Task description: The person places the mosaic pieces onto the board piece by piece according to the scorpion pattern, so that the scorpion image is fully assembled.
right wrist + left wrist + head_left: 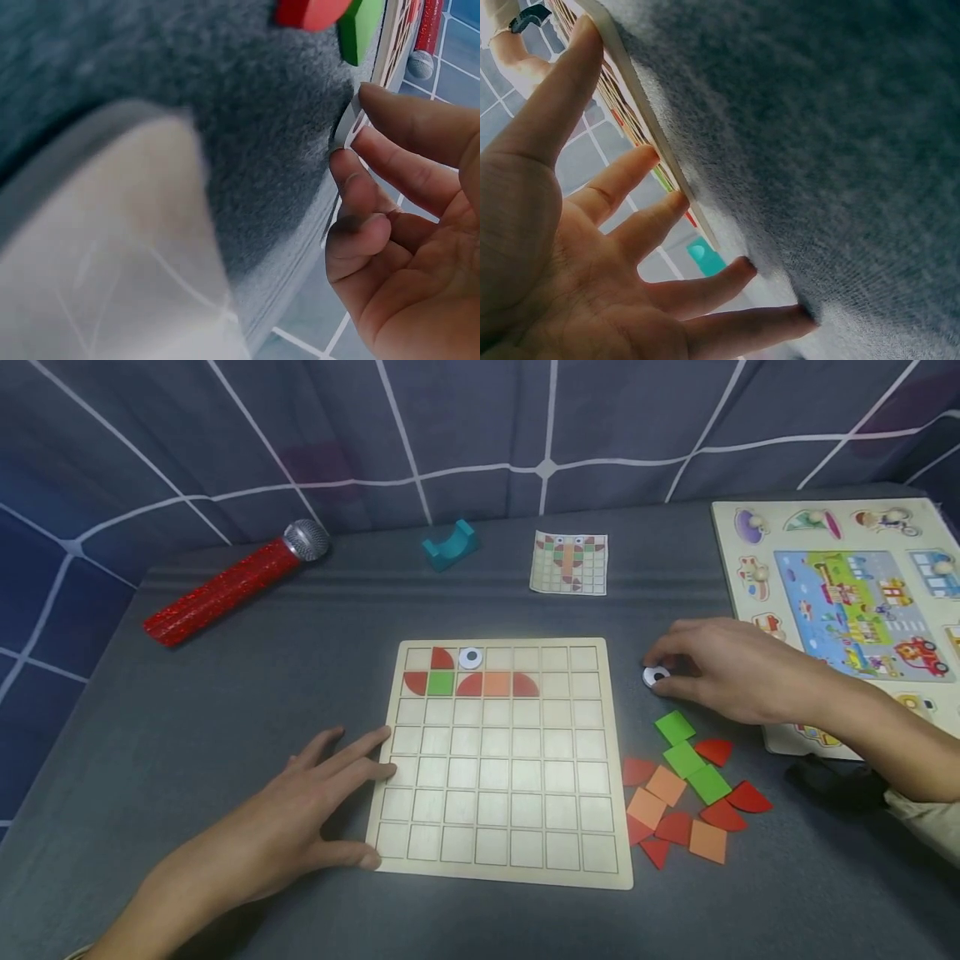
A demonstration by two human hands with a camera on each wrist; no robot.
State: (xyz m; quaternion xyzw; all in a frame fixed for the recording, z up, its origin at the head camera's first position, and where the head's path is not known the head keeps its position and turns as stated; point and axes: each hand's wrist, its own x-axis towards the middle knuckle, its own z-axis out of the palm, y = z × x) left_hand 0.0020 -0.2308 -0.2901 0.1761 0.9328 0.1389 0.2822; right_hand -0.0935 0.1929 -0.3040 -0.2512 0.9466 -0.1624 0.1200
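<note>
A wooden grid board lies in the middle of the table. In its top two rows are red quarter-circle pieces, a green square, an orange square and a round eye piece. My left hand is spread at the board's left edge, thumb and fingertips touching the rim, as the left wrist view also shows. Right of the board, my right hand pinches a second round eye piece between thumb and fingers, close over the table; its thin edge shows in the right wrist view.
Loose green squares, orange squares and red pieces lie right of the board. A pattern card, a teal curved block and a red microphone lie behind. A picture puzzle board sits at right.
</note>
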